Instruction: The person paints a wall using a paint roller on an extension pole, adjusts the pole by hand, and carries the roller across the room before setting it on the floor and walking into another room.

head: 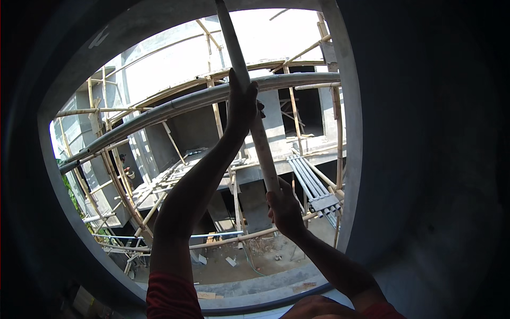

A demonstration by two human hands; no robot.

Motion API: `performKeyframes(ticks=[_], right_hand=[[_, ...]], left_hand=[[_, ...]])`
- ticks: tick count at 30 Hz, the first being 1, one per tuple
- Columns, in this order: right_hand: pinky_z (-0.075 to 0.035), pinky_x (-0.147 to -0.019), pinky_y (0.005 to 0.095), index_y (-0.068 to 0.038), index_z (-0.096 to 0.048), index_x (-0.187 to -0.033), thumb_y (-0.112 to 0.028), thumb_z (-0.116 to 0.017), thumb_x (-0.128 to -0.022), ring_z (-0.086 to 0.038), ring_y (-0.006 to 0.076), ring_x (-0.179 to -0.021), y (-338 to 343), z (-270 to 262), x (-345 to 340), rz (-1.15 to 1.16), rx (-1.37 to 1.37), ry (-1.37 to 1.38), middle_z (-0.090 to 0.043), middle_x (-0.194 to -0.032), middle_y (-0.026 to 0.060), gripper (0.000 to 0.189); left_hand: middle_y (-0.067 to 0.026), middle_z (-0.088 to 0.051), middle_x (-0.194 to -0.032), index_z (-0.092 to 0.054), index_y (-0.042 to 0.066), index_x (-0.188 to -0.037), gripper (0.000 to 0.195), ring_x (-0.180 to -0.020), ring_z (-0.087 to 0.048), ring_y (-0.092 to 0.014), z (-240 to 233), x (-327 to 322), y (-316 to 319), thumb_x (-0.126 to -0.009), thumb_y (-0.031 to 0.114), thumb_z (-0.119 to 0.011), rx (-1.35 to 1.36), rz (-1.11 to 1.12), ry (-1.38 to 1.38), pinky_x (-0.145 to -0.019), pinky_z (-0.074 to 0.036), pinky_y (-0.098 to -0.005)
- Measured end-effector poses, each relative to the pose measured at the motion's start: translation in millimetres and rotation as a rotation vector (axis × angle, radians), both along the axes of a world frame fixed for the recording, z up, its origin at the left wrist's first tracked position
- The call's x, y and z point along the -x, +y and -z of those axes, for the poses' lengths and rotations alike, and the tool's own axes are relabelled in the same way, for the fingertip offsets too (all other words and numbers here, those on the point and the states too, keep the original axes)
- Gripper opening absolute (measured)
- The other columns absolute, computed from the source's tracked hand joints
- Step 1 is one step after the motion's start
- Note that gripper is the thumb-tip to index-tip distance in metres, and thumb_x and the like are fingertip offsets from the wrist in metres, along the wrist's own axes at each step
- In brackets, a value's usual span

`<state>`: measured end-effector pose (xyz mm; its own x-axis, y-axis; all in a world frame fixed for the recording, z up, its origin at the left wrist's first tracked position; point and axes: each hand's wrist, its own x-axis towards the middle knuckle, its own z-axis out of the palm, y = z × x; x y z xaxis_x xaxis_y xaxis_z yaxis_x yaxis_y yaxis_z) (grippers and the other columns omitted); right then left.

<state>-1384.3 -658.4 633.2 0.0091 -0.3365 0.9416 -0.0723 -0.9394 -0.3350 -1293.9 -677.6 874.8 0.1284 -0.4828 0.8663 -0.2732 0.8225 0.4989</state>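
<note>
A long pale pole point(263, 149), perhaps bamboo or pipe, runs steeply from the top of the view down to my right hand. My left hand point(242, 99) grips it partway up, in front of thick horizontal bamboo-like poles point(179, 101) that cross the window opening. Lower down, my right hand point(285, 207) is closed round the pole's lower end. Both arms are raised, and the hands are dark against the daylight. The pole's top end is hard to make out near the upper frame of the opening.
A concrete window frame point(352, 131) surrounds the opening. Outside stand bamboo scaffolding point(295, 111), several pipes on a platform point(308, 177) and an unfinished concrete building. A person point(126, 167) is on the far scaffold at left. Dark wall lies at the right.
</note>
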Motion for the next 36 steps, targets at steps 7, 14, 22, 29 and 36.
performKeyframes(ticks=[7, 14, 22, 29, 36], right_hand=[[-0.052, -0.071, 0.0424, -0.006, -0.034, -0.139, -0.021, -0.049, -0.097, -0.067, 0.0382, -0.089, 26, -45, 8, -0.206, -0.359, -0.028, -0.064, -0.096, 0.0269, 0.048], [-0.049, -0.057, 0.0441, -0.004, -0.043, -0.122, -0.026, -0.045, -0.099, -0.063, 0.0352, -0.064, -11, -80, 20, -0.101, -0.387, 0.080, -0.057, -0.071, 0.0186, 0.032], [-0.041, -0.037, 0.0270, -0.001, -0.048, -0.100, -0.052, -0.045, -0.095, -0.049, 0.0121, -0.039, -55, -206, 15, -0.364, -0.505, 0.068, -0.047, -0.056, 0.0022, 0.051], [-0.044, -0.040, 0.0296, -0.001, -0.049, -0.100, -0.052, -0.043, -0.095, -0.050, 0.0134, -0.043, -48, -256, -1, -0.402, -0.500, 0.072, -0.048, -0.058, 0.0039, 0.052], [-0.040, -0.034, 0.0260, -0.005, -0.050, -0.100, -0.049, -0.047, -0.095, -0.047, 0.0104, -0.036, -48, -95, 0, -0.340, -0.692, 0.013, -0.044, -0.052, 0.0002, 0.044]], left_hand=[[-0.0093, -0.053, -0.092, -0.015, 0.014, -0.146, 0.066, -0.061, -0.059, -0.018, -40, 3, -2, -0.093, 0.020, -0.054, 0.044, 0.023, -0.052, -0.046, -0.052, -0.0302], [-0.0220, -0.056, -0.108, 0.000, 0.008, -0.150, 0.077, -0.076, -0.063, -0.024, 5, 22, -19, -0.095, 0.025, -0.050, 0.033, -0.051, -0.077, -0.062, -0.057, -0.0342], [-0.0217, -0.059, -0.094, -0.009, 0.006, -0.144, 0.066, -0.066, -0.065, -0.026, -120, 9, -92, -0.092, 0.018, -0.048, 0.293, -0.414, -0.185, -0.053, -0.055, -0.0360], [-0.0263, -0.063, -0.085, -0.006, 0.001, -0.138, 0.067, -0.061, -0.066, -0.035, -169, 0, -62, -0.088, 0.016, -0.050, 0.117, -0.184, -0.133, -0.053, -0.055, -0.0422], [-0.0167, -0.059, -0.092, -0.015, 0.010, -0.144, 0.065, -0.057, -0.063, -0.021, 3, 0, -76, -0.092, 0.016, -0.053, 0.119, -0.214, -0.118, -0.046, -0.054, -0.0326]])
